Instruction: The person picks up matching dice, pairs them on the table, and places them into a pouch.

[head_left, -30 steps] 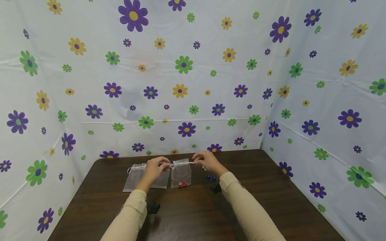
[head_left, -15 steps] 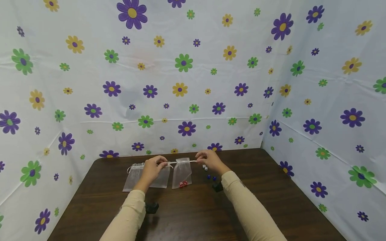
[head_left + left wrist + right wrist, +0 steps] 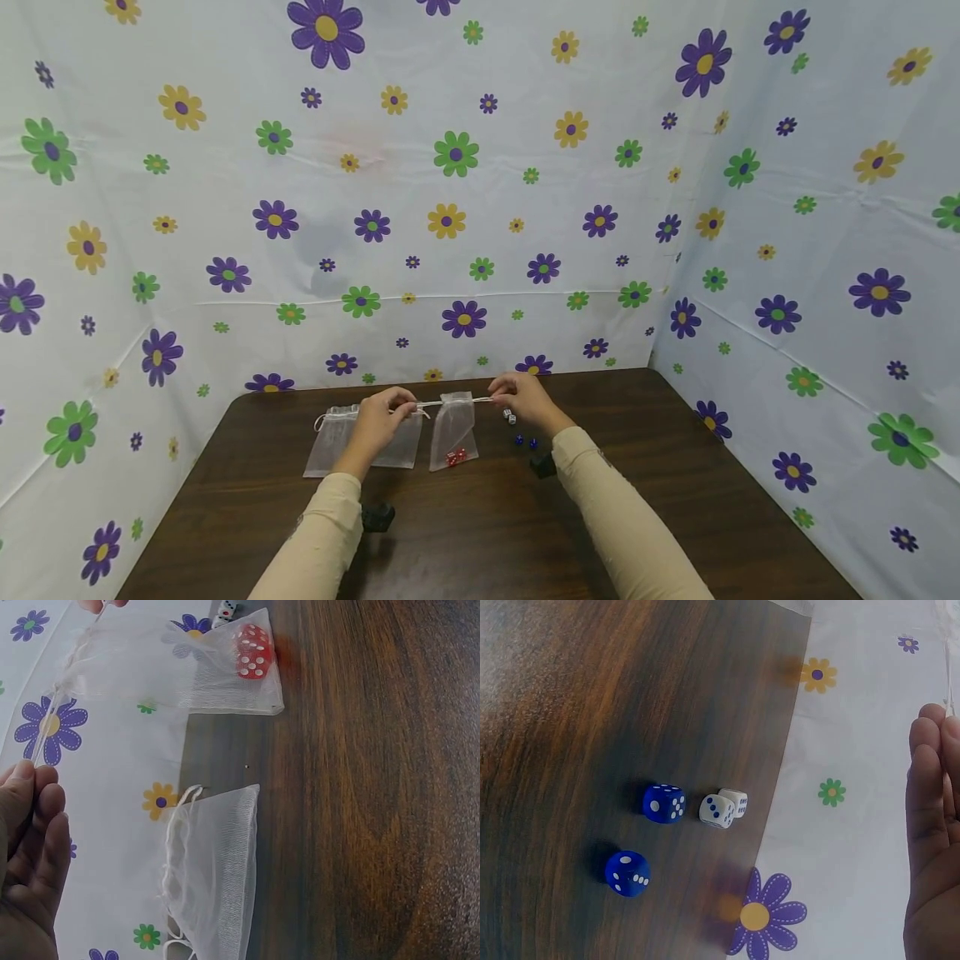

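Observation:
Between the two hands a sheer white drawstring pouch (image 3: 452, 429) hangs by its cord, its top gathered. Red dice (image 3: 253, 651) with white dots lie in its bottom corner. My left hand (image 3: 382, 419) pinches the cord on one side; the left wrist view shows its thumb and fingertips (image 3: 24, 771) on the string. The other side of the cord is pinched by my right hand (image 3: 525, 402), seen at the edge of the right wrist view. Partly behind the left hand, another sheer pouch (image 3: 330, 446) lies flat on the table.
To the right on the brown table (image 3: 465, 542) sit two blue dice (image 3: 664, 804) and two white dice (image 3: 717, 811). Dark blocks show at both wrists. A flower-printed white sheet (image 3: 480, 183) stands behind the table and along its sides.
The hands have drawn slightly apart, and the pouch's top has bunched narrower along the cord. Its body has twisted a little, and the white dice show more beside the right hand.

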`<control>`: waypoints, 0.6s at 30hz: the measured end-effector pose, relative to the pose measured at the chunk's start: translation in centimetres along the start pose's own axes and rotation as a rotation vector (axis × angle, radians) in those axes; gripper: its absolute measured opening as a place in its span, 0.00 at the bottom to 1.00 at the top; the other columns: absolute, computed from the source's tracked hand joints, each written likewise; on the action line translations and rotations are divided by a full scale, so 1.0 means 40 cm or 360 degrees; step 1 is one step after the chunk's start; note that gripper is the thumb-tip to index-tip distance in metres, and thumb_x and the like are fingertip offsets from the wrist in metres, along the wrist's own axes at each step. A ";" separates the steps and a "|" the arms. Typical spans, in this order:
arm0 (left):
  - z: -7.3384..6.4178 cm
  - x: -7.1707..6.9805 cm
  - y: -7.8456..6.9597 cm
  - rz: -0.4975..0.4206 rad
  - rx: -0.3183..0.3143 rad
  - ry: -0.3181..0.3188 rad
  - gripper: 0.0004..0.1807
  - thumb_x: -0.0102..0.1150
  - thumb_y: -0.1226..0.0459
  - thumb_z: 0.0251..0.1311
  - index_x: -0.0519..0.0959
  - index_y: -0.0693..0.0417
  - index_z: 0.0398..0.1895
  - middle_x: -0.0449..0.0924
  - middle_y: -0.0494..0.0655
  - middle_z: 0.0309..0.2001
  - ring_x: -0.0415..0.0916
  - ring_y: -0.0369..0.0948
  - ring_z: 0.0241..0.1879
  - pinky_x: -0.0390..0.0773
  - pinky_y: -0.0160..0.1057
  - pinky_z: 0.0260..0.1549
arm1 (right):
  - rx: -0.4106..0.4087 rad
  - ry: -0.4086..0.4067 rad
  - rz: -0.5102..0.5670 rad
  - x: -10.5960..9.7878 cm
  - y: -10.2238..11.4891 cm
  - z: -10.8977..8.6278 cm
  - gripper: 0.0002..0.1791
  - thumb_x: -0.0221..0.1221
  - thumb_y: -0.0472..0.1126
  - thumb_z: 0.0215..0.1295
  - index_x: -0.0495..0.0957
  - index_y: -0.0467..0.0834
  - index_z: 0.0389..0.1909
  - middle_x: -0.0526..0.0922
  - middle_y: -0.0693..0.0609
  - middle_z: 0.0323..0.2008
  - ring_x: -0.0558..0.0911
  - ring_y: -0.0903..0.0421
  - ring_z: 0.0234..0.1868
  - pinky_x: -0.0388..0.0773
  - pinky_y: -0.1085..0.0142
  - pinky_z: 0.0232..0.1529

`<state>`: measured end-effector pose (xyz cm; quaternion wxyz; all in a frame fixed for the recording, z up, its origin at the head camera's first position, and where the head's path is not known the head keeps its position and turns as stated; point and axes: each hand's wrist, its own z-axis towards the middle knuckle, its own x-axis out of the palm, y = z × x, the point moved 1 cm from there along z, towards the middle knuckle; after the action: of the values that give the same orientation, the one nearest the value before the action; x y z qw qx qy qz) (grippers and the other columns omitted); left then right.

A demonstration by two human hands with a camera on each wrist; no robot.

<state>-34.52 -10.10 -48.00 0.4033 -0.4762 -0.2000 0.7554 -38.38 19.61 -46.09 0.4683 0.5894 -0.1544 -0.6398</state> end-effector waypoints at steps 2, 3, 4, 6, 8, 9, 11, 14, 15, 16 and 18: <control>-0.002 -0.001 0.000 0.0003 -0.0002 0.0004 0.04 0.67 0.64 0.65 0.84 0.57 0.37 0.86 0.42 0.31 0.82 0.39 0.31 0.82 0.45 0.37 | 0.0015 0.0002 0.0006 0.002 0.003 0.000 0.06 0.63 0.29 0.67 0.84 0.36 0.43 0.87 0.41 0.36 0.87 0.43 0.37 0.83 0.61 0.38; -0.002 -0.002 0.000 0.0002 -0.0001 0.0003 0.04 0.66 0.64 0.66 0.84 0.57 0.37 0.86 0.42 0.32 0.83 0.39 0.32 0.83 0.46 0.37 | 0.0028 0.0002 0.0017 0.003 0.004 0.001 0.06 0.63 0.29 0.67 0.84 0.36 0.43 0.87 0.40 0.36 0.86 0.42 0.38 0.83 0.60 0.39; -0.003 -0.002 0.000 0.0003 0.0003 0.0003 0.05 0.66 0.64 0.66 0.84 0.58 0.37 0.86 0.43 0.32 0.83 0.40 0.32 0.83 0.47 0.38 | 0.0035 0.0011 0.0029 0.003 0.006 0.001 0.06 0.63 0.30 0.68 0.84 0.36 0.44 0.87 0.39 0.37 0.86 0.39 0.40 0.83 0.58 0.41; -0.004 -0.003 0.001 0.0010 0.0009 0.0002 0.06 0.66 0.64 0.66 0.84 0.58 0.37 0.87 0.44 0.34 0.83 0.41 0.33 0.83 0.47 0.38 | 0.0045 0.0021 0.0044 0.005 0.007 0.003 0.07 0.62 0.30 0.68 0.84 0.35 0.45 0.86 0.39 0.38 0.85 0.36 0.42 0.83 0.52 0.43; -0.003 -0.003 0.003 0.0015 0.0016 -0.0001 0.06 0.66 0.64 0.66 0.85 0.58 0.38 0.87 0.45 0.34 0.84 0.41 0.33 0.83 0.48 0.39 | 0.0034 0.0025 0.0044 0.008 0.007 0.005 0.07 0.62 0.29 0.68 0.84 0.34 0.45 0.87 0.40 0.37 0.86 0.37 0.41 0.83 0.49 0.44; -0.004 -0.003 0.005 0.0020 0.0020 0.0000 0.05 0.66 0.64 0.66 0.85 0.58 0.38 0.87 0.45 0.35 0.84 0.42 0.34 0.83 0.48 0.39 | 0.0038 0.0027 0.0040 0.009 0.007 0.005 0.08 0.62 0.28 0.68 0.84 0.33 0.45 0.87 0.40 0.37 0.86 0.38 0.41 0.83 0.49 0.44; -0.004 -0.003 0.007 0.0029 0.0027 0.0002 0.05 0.66 0.64 0.66 0.85 0.57 0.38 0.87 0.45 0.35 0.83 0.42 0.34 0.83 0.49 0.40 | 0.0033 0.0024 0.0007 0.011 0.008 0.006 0.08 0.62 0.28 0.68 0.84 0.34 0.45 0.87 0.42 0.37 0.87 0.41 0.40 0.83 0.53 0.43; -0.006 -0.002 0.011 0.0034 0.0042 0.0004 0.04 0.66 0.65 0.66 0.85 0.56 0.39 0.87 0.46 0.36 0.83 0.44 0.36 0.82 0.51 0.43 | 0.0029 0.0014 -0.0061 0.015 0.011 0.005 0.08 0.62 0.28 0.68 0.85 0.34 0.45 0.88 0.42 0.38 0.87 0.48 0.38 0.83 0.61 0.40; -0.006 -0.002 0.011 0.0033 0.0042 0.0002 0.04 0.66 0.65 0.66 0.85 0.57 0.39 0.87 0.47 0.36 0.83 0.46 0.38 0.81 0.52 0.44 | 0.0034 0.0018 -0.0066 0.016 0.010 0.004 0.08 0.62 0.28 0.68 0.85 0.34 0.46 0.88 0.41 0.39 0.87 0.47 0.39 0.83 0.62 0.40; -0.006 -0.002 0.012 0.0031 0.0044 -0.0004 0.04 0.66 0.66 0.66 0.85 0.57 0.39 0.87 0.48 0.37 0.84 0.47 0.38 0.81 0.53 0.44 | 0.0035 0.0021 -0.0069 0.016 0.007 0.004 0.08 0.62 0.28 0.68 0.84 0.34 0.46 0.88 0.39 0.39 0.88 0.46 0.39 0.83 0.63 0.39; -0.007 -0.003 0.015 0.0037 0.0051 -0.0016 0.04 0.66 0.66 0.66 0.86 0.57 0.40 0.87 0.49 0.38 0.84 0.49 0.40 0.80 0.54 0.45 | 0.0039 0.0021 -0.0097 0.017 0.003 0.005 0.09 0.62 0.28 0.68 0.84 0.33 0.47 0.87 0.39 0.41 0.88 0.45 0.40 0.83 0.61 0.41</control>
<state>-34.50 -10.59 -48.47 0.4012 -0.4681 -0.1843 0.7655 -38.42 18.95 -46.38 0.4425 0.6036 -0.1411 -0.6480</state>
